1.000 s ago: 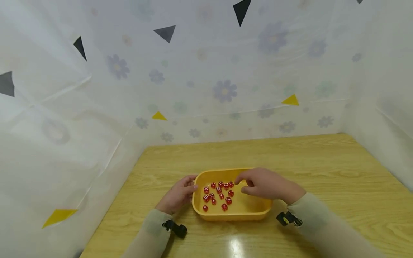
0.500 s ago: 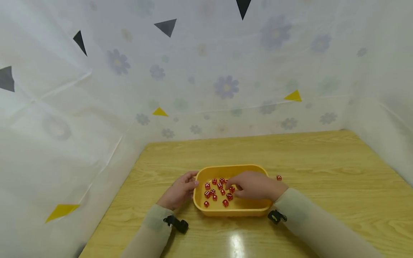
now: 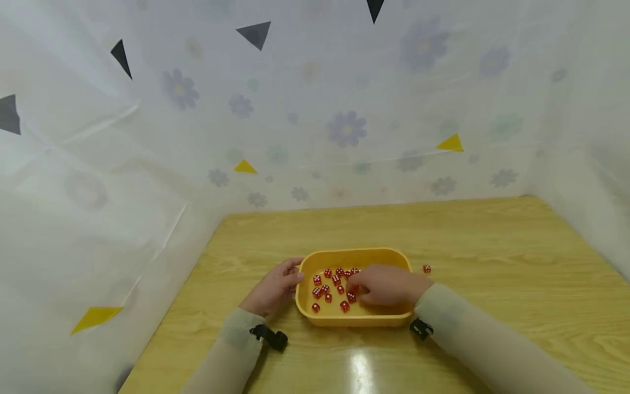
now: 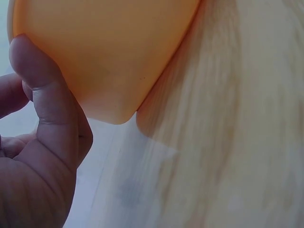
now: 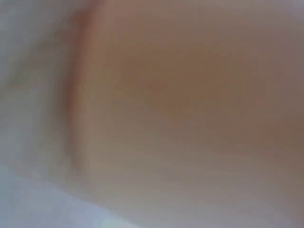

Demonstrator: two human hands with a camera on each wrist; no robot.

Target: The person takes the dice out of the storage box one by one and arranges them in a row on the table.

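— Nearest to us, on the wooden table (image 3: 492,241), what do we see at the yellow tray (image 3: 359,319)?

— We see our left hand (image 3: 273,290) at the tray's left end, its fingers curled against the outer wall and rim; the left wrist view shows the thumb (image 4: 45,95) pressed flat on the orange-yellow side.

— And our right hand (image 3: 386,284)?

— It reaches down inside the tray, fingertips bent among the red dice (image 3: 332,284). We cannot tell whether they pinch a die; the right wrist view is only a blur.

— Where do the dice lie?

— We count most of them scattered over the tray's left half. One more die (image 3: 426,268) sits on the table just beyond the tray's far right corner.

— Farther back?

— We see the flowered white sheet (image 3: 344,131) with its black and yellow triangles.
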